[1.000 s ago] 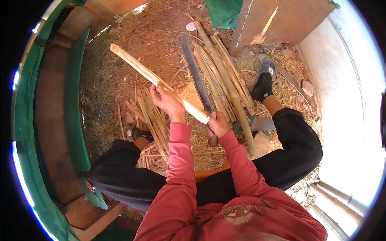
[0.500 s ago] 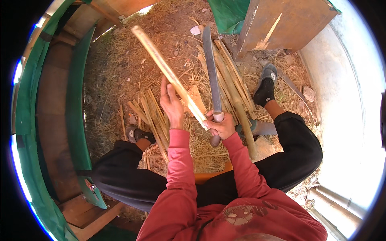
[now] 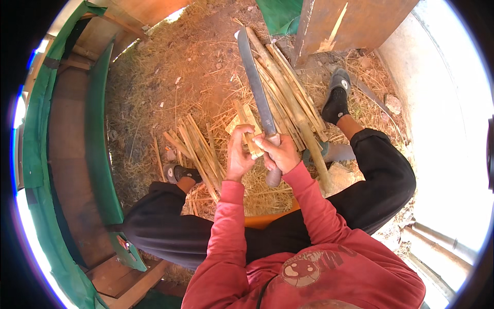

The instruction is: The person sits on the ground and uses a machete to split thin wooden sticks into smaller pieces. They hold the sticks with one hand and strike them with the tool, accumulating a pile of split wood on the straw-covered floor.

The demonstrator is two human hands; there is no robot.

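Note:
My left hand (image 3: 239, 158) is closed on the near end of a split bamboo strip (image 3: 246, 120), which points away from me and looks foreshortened. Beside it, my right hand (image 3: 282, 153) grips the handle of a machete (image 3: 257, 85), its long dark blade reaching forward and slightly left. The right thumb and fingers also meet the strip's near end. The handle's rounded butt sticks out below the right hand. A flat piece of wood (image 3: 234, 124) lies just beyond the hands, partly covered by the strip.
Long bamboo strips and poles (image 3: 294, 103) lie ahead to the right. A smaller pile of split strips (image 3: 197, 149) rests near my left foot. A saw (image 3: 371, 94) lies past my right foot. A brown board (image 3: 355, 26) stands ahead, with a white wall (image 3: 437, 103) at right.
The strip has swung from slanting far left to pointing nearly straight ahead, its visible length now shorter. My left hand has come down and in beside my right. The machete blade leans further left.

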